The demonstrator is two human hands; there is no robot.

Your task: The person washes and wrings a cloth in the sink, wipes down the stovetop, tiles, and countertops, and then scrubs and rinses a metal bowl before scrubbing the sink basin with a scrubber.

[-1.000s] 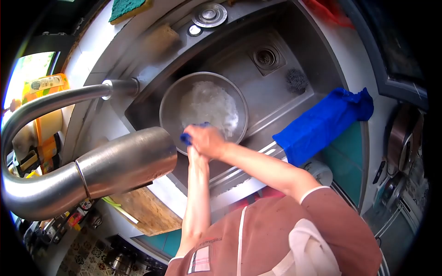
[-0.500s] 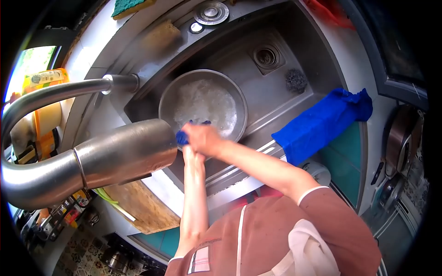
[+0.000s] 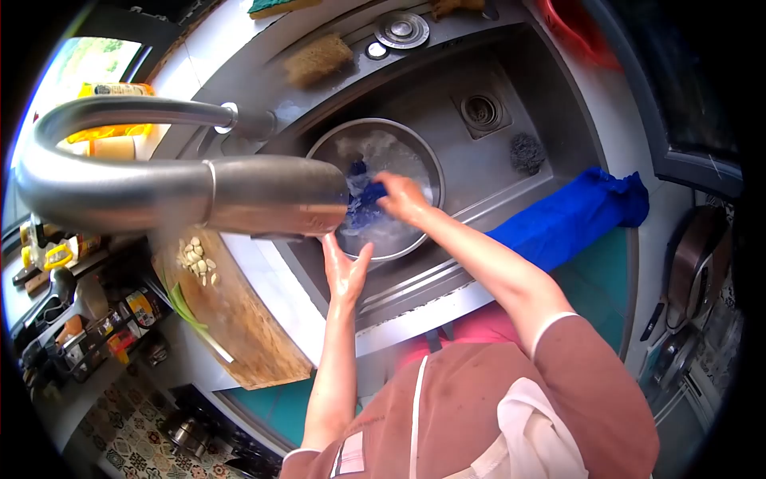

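A round metal basin [image 3: 439, 172] of cloudy, bubbly water stands in the sink. In it lies a wet blue cloth [image 3: 369, 195], partly under the water. My right hand [image 3: 401, 199] is over the basin with its fingers closed on the cloth's right side. My left hand [image 3: 345, 270] is at the basin's near left rim, wet, thumb spread apart from the fingers. The faucet head [image 3: 279, 195] hides its fingertips and part of the basin.
A second blue cloth [image 3: 570, 219] hangs over the sink's front edge. A steel scourer [image 3: 527, 152] lies near the drain [image 3: 482, 113]. Behind the sink are a sponge [image 3: 319, 60] and a metal strainer [image 3: 401, 30]. Garlic cloves [image 3: 196, 259] and a green stalk [image 3: 195, 323] lie on the cutting board [image 3: 247, 319].
My hands were together around the bunched blue cloth at the basin's near edge. They have parted; the cloth is spread in the water. The view has shifted, bringing the garlic into sight.
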